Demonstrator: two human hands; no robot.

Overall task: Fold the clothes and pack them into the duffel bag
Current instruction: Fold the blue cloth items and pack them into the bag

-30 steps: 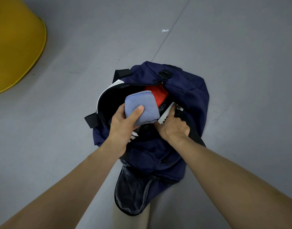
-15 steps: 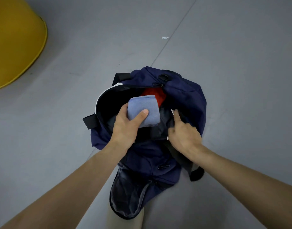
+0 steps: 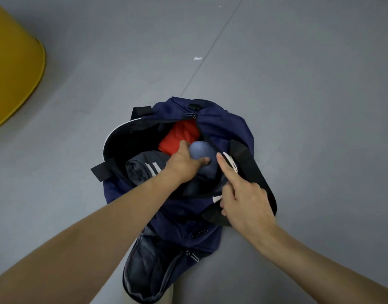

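A navy duffel bag (image 3: 228, 126) lies open on the grey floor. Inside it, my left hand (image 3: 184, 163) grips a folded light-blue garment (image 3: 200, 150), thumb over its near side, and holds it down against the bag's right inner wall. A red garment (image 3: 179, 134) lies at the far end of the opening. A dark grey garment with white stripes (image 3: 142, 167) lies at the left inside. My right hand (image 3: 243, 194) hovers at the bag's right rim, index finger stretched toward the opening edge, other fingers loosely curled, holding nothing that I can see.
A black strap (image 3: 252, 172) runs down the bag's right side. An open dark end pocket (image 3: 149, 268) points toward me. A large yellow curved object (image 3: 11, 69) stands at the far left. A small white scrap (image 3: 197, 59) lies on the floor seam beyond the bag.
My left hand has pushed the light-blue garment down into the bag, toward its right side. My right hand let go of the rim and now points with one finger. The striped garment has come into view.
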